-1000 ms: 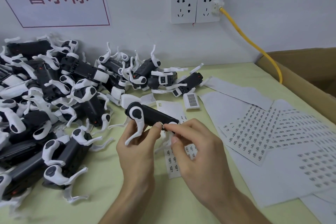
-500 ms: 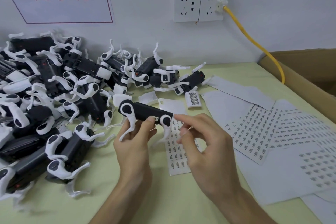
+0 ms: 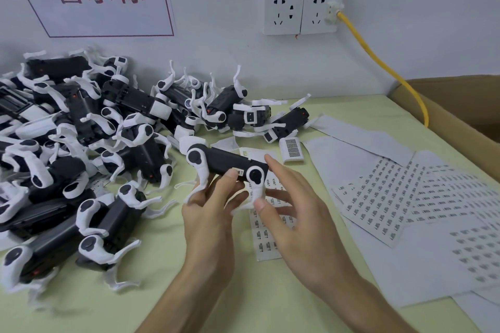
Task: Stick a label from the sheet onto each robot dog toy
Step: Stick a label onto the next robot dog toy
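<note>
Robot dog toy (image 3: 224,163) sits up off the counter (image 3: 151,273) in my left hand (image 3: 211,213), thumb pinning the fresh label (image 3: 238,171) flat on its side. My right hand (image 3: 300,222) hangs loose-fingered, holding nothing, over the label sheet (image 3: 266,247), handy for peeling another.

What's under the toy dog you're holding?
A label strip on the green table lies beneath the held robot dog toy; both hands cover part of it.
</note>
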`<state>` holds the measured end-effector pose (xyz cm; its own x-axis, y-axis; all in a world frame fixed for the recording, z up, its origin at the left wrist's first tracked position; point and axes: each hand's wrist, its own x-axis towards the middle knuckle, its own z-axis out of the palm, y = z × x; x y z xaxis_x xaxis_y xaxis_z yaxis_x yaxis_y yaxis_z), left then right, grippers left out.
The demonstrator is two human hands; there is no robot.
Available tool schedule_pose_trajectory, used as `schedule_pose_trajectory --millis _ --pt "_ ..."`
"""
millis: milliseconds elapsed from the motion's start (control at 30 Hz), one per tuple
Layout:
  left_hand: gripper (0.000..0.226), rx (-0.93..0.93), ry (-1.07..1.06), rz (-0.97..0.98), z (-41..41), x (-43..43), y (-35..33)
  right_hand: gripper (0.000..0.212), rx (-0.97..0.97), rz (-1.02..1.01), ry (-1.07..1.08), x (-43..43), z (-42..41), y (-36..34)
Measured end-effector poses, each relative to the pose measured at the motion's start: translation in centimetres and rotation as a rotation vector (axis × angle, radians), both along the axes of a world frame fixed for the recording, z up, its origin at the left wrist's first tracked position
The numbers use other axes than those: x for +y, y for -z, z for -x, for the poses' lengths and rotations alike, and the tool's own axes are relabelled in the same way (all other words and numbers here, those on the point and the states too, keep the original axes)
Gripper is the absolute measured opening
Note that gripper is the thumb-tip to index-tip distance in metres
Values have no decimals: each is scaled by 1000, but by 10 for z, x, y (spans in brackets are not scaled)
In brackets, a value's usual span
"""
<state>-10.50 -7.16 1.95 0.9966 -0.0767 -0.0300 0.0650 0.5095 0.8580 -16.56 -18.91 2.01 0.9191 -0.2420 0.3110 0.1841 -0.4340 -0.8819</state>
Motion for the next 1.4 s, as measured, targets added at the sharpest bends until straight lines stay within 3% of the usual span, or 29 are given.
schedule_pose_trajectory --millis 67,133,300,500,600,733,1000,1200,1400 --pt "4 -4 3 -29 1 0 1 57 -11 13 -1 0 0 1" --pt "18 -11 -34 -81 2 0 1 56 -29 20 -9 0 0 2" --pt "12 -106 -201 -240 1 -4 3 57 -28 2 -39 3 1 3" --pt "11 -99 -249 -260 2 -6 5 57 -51 18 -41 3 1 2" --pt "26 -54 -265 -242 1 -6 5 57 -65 15 -36 2 0 2" --pt "40 13 -218 -149 -4 -1 3 58 -86 -14 -24 2 0 3" --pt "11 -177 -21 -196 -8 5 1 57 -94 -34 -9 0 0 3" --pt "32 -150 -31 -176 -7 6 6 53 -99 10 -16 0 0 2" --pt "31 -159 -54 -184 -6 4 8 52 -109 12 -22 0 1 -1"
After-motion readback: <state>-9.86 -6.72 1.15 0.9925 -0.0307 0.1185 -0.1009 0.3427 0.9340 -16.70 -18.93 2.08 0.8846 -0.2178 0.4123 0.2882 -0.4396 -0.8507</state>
